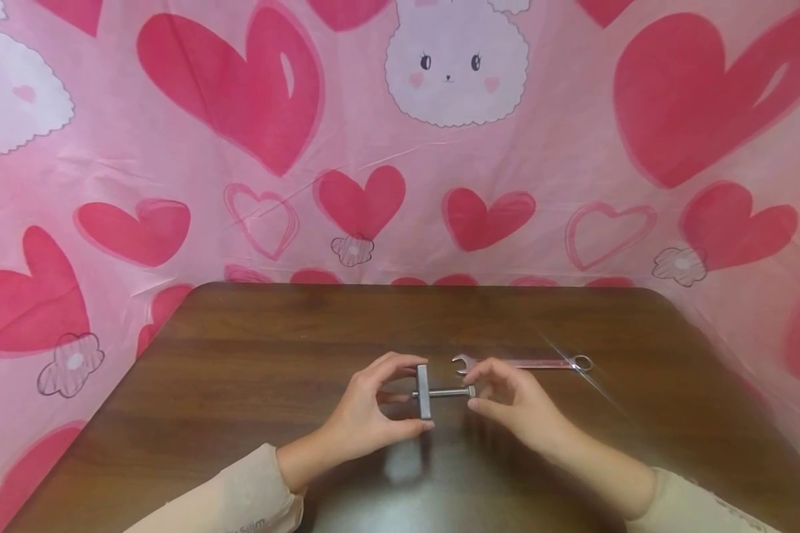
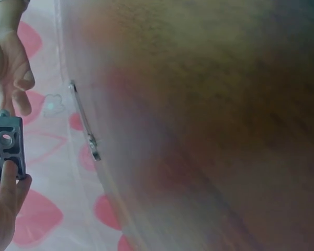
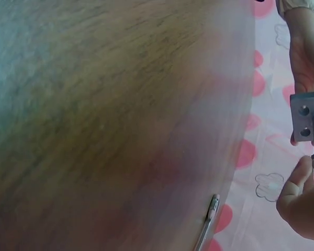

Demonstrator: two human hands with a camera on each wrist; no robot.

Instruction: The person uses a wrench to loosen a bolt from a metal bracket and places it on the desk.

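My left hand (image 1: pixel 363 407) grips a grey metal plate (image 1: pixel 423 392) by its edges, thumb below and fingers above, holding it upright over the table. Round holes show in the plate's face (image 3: pixel 299 119) in the right wrist view; its other side, with recesses, shows in the left wrist view. A long bolt (image 1: pixel 448 392) runs through the plate and sticks out to the right, its tip just past the left face. My right hand (image 1: pixel 523 407) pinches the bolt's head (image 1: pixel 471 391) between thumb and fingertips.
Behind my right hand a combination wrench (image 1: pixel 540 363) lies on the brown wooden table (image 1: pixel 273 326), its open end to the left and ring end to the right. A pink cloth (image 1: pixel 373 148) with hearts hangs beyond the table's far edge.
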